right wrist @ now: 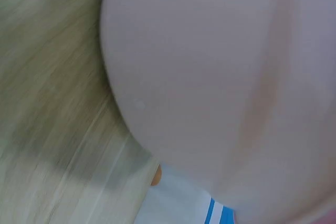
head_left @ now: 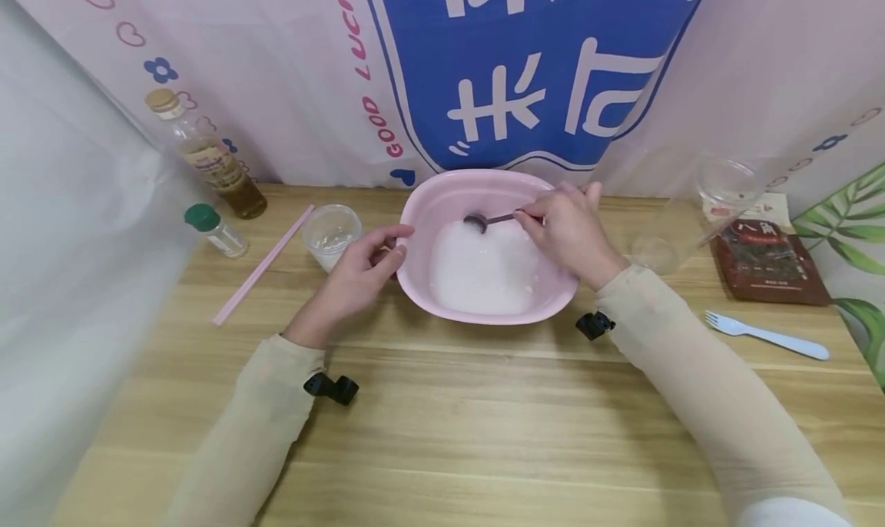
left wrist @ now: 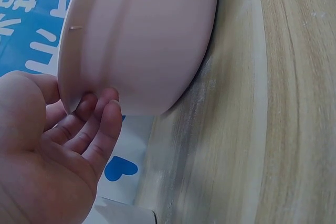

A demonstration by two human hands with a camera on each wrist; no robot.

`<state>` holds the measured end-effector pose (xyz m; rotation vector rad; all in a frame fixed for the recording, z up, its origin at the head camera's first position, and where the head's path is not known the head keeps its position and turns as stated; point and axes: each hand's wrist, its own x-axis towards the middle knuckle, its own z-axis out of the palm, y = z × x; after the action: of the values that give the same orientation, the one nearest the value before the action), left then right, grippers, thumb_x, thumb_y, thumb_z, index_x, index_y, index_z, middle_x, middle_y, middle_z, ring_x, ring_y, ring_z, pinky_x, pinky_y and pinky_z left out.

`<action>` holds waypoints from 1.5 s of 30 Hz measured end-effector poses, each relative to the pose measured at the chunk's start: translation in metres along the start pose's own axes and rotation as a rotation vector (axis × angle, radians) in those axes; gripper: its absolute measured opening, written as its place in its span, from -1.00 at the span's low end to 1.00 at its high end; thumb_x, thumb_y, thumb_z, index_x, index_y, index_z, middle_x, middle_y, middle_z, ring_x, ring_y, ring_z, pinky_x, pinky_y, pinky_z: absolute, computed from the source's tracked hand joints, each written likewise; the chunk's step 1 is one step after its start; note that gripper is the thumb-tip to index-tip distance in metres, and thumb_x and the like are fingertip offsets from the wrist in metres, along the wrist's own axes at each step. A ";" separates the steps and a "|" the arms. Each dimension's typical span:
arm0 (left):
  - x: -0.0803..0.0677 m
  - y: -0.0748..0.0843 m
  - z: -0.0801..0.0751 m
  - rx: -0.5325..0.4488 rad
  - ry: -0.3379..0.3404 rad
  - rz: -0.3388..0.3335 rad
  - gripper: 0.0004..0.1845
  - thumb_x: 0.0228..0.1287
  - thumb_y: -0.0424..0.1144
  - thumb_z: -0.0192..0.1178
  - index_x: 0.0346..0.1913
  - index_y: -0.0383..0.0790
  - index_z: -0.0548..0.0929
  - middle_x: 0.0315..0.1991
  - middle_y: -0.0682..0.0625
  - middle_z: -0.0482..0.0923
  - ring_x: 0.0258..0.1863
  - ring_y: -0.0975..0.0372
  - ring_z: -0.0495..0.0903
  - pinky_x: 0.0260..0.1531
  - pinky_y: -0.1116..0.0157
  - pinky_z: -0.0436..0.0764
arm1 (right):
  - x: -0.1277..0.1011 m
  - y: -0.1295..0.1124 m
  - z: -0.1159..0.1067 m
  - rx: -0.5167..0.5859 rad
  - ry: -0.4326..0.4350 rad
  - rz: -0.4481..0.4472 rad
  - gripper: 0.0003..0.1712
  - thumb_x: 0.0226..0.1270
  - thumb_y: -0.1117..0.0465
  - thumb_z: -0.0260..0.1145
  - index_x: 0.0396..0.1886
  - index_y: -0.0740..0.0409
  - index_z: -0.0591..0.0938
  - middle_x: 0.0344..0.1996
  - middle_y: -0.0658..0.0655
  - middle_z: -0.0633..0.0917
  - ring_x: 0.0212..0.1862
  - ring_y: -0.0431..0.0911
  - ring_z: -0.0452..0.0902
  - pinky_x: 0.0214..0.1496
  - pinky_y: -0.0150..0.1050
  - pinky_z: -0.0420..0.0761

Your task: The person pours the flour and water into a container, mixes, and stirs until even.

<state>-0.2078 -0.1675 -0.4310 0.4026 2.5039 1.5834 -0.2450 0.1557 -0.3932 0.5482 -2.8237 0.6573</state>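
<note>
1. Far on the left stands a glass bottle (head_left: 207,158) with a tan cap and brown liquid. Its label is too small to read.
2. Just near of it stands a small jar (head_left: 216,230) with a green lid.
3. A pink stick (head_left: 263,264) lies on the wooden table (head_left: 442,404). It points from near-left to far-right.
4. A clear plastic cup (head_left: 332,233) stands just left of the bowl.
5. The left hand (head_left: 356,277) holds the left rim of the pink bowl (head_left: 477,193). The thumb lies on top and the fingers (left wrist: 97,124) curl under the rim, loosely.
6. The pink bowl sits in the middle of the table, with white powder (head_left: 484,270) inside.
7. The cloth behind reads "GOOD LUCK" in pink letters, beside big white signs on blue.
8. The right hand (head_left: 570,231) pinches the handle of a dark spoon (head_left: 492,220). The spoon lies left to right, with its scoop end pointing left, over the far part of the powder.
9. A clear jar (head_left: 691,216) lies tipped on the right.
10. A brown packet (head_left: 767,262) lies beside it. Its writing is too small to read.
11. A pale blue fork (head_left: 764,333) lies near the right edge, prongs pointing left.
</note>
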 end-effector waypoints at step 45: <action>0.001 0.002 0.001 -0.026 0.000 -0.021 -0.56 0.70 -0.29 0.05 0.50 -0.29 0.52 -0.01 -0.23 0.53 -0.23 0.13 0.61 -0.11 0.18 0.81 | -0.048 0.012 -0.027 -0.105 0.182 -0.126 -0.82 0.42 0.32 0.41 -0.40 0.30 0.79 -0.48 0.24 0.76 -0.27 0.22 0.48 0.04 0.22 0.19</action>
<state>-0.2079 -0.1660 -0.4297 0.3725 2.4768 1.6058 -0.2031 0.1936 -0.3864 0.6087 -2.6120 0.5045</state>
